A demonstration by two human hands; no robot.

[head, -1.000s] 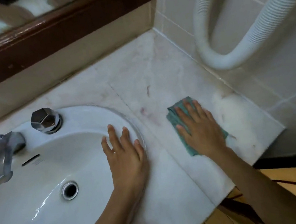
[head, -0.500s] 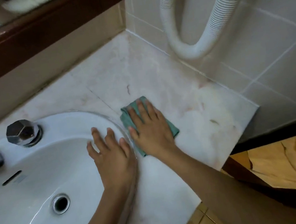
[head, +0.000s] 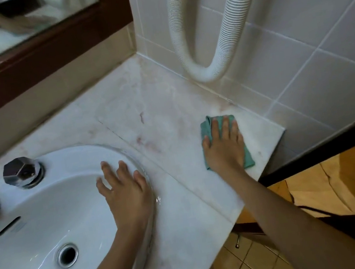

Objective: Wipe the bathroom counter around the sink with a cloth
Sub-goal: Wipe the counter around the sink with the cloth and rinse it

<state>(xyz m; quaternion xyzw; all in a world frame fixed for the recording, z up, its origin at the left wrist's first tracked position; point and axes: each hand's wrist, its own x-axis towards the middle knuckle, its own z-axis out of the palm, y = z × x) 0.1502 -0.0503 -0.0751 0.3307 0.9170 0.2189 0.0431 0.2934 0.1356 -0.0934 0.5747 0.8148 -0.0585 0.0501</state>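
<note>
My right hand (head: 224, 148) lies flat on the green cloth (head: 248, 159), fingers (head: 215, 128) straight, pressing it onto the marble surface (head: 158, 118) at centre right of the frame, close to the tiled wall (head: 306, 34) (no grip, just palm pressure). My left hand (head: 126, 192) rests open on the rim of the sink (head: 72, 159), lower centre, holding nothing. A white ribbed hose (head: 206, 71) loops down the wall, upper right. A chrome knob (head: 22, 172) sits at far left.

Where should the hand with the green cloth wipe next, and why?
Probably slide the small green cloth under the flat right hand leftward toward the white oval sink, since reddish smudges show on the pale marble counter between them.
</note>
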